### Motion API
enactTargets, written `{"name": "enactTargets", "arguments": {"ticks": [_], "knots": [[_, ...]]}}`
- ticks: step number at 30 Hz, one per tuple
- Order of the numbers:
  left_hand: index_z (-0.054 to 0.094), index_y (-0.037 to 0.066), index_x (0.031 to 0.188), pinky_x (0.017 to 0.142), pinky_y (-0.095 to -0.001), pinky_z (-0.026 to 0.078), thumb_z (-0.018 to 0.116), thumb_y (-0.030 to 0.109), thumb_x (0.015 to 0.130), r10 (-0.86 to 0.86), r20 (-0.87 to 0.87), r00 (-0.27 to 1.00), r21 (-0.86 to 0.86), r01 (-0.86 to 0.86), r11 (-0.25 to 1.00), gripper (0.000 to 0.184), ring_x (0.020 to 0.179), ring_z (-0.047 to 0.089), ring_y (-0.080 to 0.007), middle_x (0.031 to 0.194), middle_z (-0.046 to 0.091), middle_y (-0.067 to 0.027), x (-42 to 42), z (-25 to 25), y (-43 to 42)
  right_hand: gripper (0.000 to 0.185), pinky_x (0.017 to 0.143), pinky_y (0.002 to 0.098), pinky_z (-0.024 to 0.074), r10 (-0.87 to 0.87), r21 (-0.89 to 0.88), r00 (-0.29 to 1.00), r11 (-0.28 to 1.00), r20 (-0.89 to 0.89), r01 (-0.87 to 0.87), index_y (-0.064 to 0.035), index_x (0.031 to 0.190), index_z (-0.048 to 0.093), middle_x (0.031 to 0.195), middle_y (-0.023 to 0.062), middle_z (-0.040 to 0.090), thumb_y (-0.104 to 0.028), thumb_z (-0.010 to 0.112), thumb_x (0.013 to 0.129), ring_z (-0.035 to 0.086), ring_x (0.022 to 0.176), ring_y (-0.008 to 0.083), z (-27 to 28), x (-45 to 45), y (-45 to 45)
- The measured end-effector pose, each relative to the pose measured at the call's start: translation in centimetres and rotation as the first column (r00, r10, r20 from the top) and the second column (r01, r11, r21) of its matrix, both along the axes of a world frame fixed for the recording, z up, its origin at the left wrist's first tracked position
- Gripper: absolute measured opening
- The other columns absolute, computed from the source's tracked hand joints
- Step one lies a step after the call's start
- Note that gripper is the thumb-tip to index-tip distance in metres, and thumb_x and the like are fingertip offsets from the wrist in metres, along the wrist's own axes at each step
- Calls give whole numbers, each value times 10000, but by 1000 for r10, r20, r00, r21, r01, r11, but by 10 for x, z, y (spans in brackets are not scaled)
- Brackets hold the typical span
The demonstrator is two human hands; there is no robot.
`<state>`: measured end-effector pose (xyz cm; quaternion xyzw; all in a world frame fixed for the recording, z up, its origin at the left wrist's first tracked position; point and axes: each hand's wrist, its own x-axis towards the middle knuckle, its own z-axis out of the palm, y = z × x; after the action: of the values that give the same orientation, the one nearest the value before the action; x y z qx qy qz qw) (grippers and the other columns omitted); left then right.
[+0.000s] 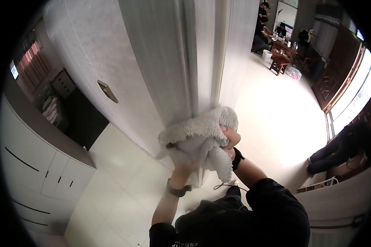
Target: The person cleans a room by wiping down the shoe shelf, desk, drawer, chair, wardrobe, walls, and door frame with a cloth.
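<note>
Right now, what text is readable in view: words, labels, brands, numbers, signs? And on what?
Nothing reads with certainty.
Black shirt: pale lettering at the bottom edge, partly cut off, too small to quote.
Wrapped pack on the floor by the far table: any print too small.
Shaggy cloth: no text visible.
Metal plate on the wall: no legible marking.
</note>
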<state>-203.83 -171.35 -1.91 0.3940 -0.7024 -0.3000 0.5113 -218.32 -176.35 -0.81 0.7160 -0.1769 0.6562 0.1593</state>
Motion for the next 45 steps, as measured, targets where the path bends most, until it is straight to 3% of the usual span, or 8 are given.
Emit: {"name": "enactTargets", "arguments": {"ticks": [4,14,21,23,33,40,42,45], "knots": [[637,57,976,711,-322,481,730,157,705,320,140,937,-591,-181,786,304,758,606,-213,861,629,-82,-7,-59,5,588,799,469,410,-37,156,991,986,-127,57,-32,1144,439,1064,199,526,-161,734,653,520,935,372,-99,-3,16],[436,30,1247,1015,-458,259,651,247,806,114,-215,970,138,-85,987,536,1121,455,-340,1241,461,-178,21,-210,35,683,741,503,385,6,540,984,836,-179,94,-42,1141,386,1073,217,492,-159,764,583,494,888,410,-165,3,75],[480,22,1184,963,-450,375,623,166,816,-43,-545,837,267,222,938,420,1166,437,-289,1249,445,-183,5,-94,39,554,658,418,391,-44,147,999,988,10,42,-32,1071,459,951,182,541,-134,739,604,507,774,346,-32,12,52],[485,43,1237,957,-556,290,640,239,774,349,474,809,-475,-99,875,526,1072,436,-446,1146,477,-192,7,-68,22,453,654,395,396,-3,114,999,993,54,-4,-29,1017,501,924,178,549,-134,714,631,504,763,332,23,11,41],[597,19,1088,830,-422,405,616,149,765,121,77,990,-337,-89,937,349,890,554,-316,984,608,-119,-4,-87,-6,468,666,387,400,70,220,997,974,-31,-61,-37,1038,517,945,165,554,-115,703,617,505,760,324,-47,-6,27],[597,23,1090,836,-423,403,617,139,757,242,103,965,-427,-176,887,354,901,554,-324,996,607,-124,-12,-138,6,471,733,365,427,180,817,962,510,203,-268,-46,1110,497,1004,133,558,-162,670,687,526,818,283,-231,-15,34],[598,24,1091,838,-424,403,617,136,754,256,118,959,-415,-187,890,355,904,553,-326,999,607,-126,-11,-155,12,398,804,340,436,-72,149,153,-58,986,-987,-43,1130,472,1041,109,550,-245,583,805,533,902,226,-172,-4,45],[598,26,1092,840,-424,402,618,131,751,268,132,954,-412,-193,890,357,909,553,-330,1005,607,-128,-8,-162,19,408,784,324,473,-3,437,441,140,897,-888,-45,1074,504,976,93,576,-391,456,863,564,885,199,-150,1,52]]}}
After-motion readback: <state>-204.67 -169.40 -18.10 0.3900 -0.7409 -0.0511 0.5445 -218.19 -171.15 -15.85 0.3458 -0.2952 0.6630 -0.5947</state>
